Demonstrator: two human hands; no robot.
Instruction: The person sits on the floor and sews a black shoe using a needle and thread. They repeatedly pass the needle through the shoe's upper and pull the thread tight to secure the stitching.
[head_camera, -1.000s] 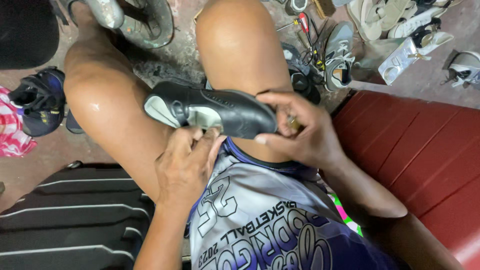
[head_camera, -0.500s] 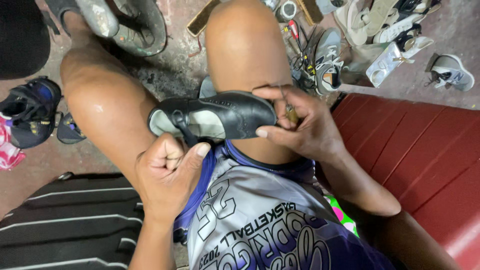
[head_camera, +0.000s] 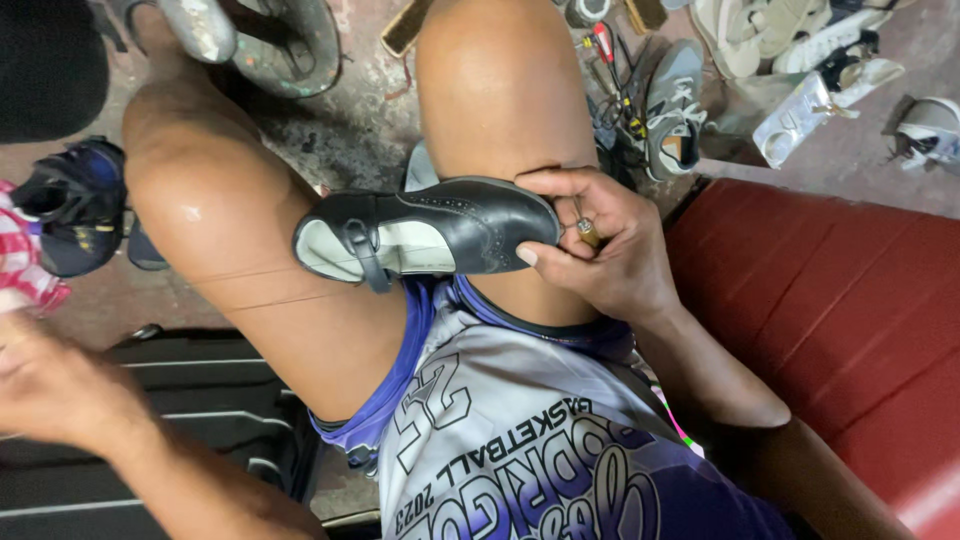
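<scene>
Right hand (head_camera: 610, 255) clamps shoe (head_camera: 430, 232) toe; left hand (head_camera: 60, 395), blurred, grip unclear, draws thread (head_camera: 250, 272): keep tension even

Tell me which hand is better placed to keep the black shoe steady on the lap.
Right. The right hand grips the toe of the black shoe lying across the thighs. The left hand is far out to the side, blurred, off the shoe.
</scene>
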